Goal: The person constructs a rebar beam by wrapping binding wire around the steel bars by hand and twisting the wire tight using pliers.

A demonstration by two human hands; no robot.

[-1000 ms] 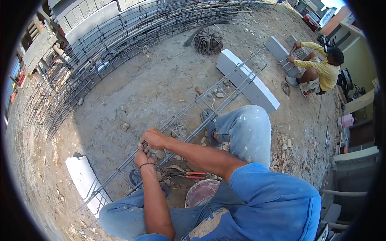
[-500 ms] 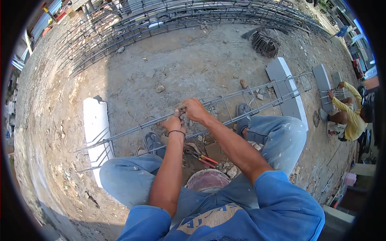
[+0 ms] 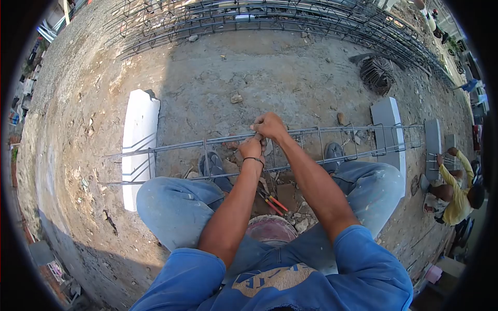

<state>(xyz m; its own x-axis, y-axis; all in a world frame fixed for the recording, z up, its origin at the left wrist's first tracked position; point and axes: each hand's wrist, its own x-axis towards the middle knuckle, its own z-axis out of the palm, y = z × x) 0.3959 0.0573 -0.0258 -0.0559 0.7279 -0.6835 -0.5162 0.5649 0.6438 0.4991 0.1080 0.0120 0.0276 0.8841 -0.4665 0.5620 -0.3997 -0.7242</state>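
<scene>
A long rebar cage (image 3: 321, 130), steel bars joined by square stirrups, lies crosswise before my knees on a white block (image 3: 139, 122) at left and a grey block (image 3: 389, 116) at right. My left hand (image 3: 252, 148), with a dark band at its wrist, is closed at the cage's far bar. Right against it, my right hand (image 3: 271, 126) has its fingers curled in a pinch just above that bar. Whatever is between the right fingertips is too small to make out. Pliers with red-orange handles (image 3: 276, 203) lie on the ground below the cage.
An upturned bucket (image 3: 270, 229) is between my legs. Stacked rebar cages (image 3: 270, 18) stretch across the back, with a bundle of bent steel (image 3: 377, 75) nearer. At right, a person in yellow (image 3: 456, 199) crouches beside another grey block (image 3: 432, 142). Stones and rubble dot the ground.
The view has swung, so the cage and blocks sit differently in it. Both hands stay together at the far bar, the right fingers now raised slightly above it.
</scene>
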